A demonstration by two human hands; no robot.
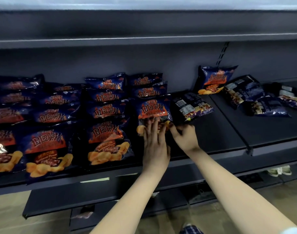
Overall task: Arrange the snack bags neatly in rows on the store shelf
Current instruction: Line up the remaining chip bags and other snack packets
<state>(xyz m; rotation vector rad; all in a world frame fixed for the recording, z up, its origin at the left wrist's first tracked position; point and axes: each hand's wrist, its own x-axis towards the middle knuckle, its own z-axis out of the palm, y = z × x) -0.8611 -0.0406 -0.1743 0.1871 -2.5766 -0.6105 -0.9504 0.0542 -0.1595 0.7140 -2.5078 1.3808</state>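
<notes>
Left hand (155, 146) flat on the snack bag (153, 112), right hand (185, 138) pinching its corner, I'd align it (gently) with its left neighbour (109, 142).

Upper shelf (144, 39): dark grey metal, 12 o'clock.
Back panel (110, 65): plain grey.
Slotted upright (223, 53): 1 o'clock.
Shelf deck (220, 132): dark, bare at 3 o'clock.
Lower shelf (68, 200): dark, 7 o'clock.
Floor (7, 217): tan, 8 o'clock.
Light band (144, 2): pale, along 12 o'clock.

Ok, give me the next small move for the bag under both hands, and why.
Probably let go of the barbecue chip bag: the left hand lies flat on it, the right hand pinches its corner, and it lines up with the neighbouring row.
</notes>
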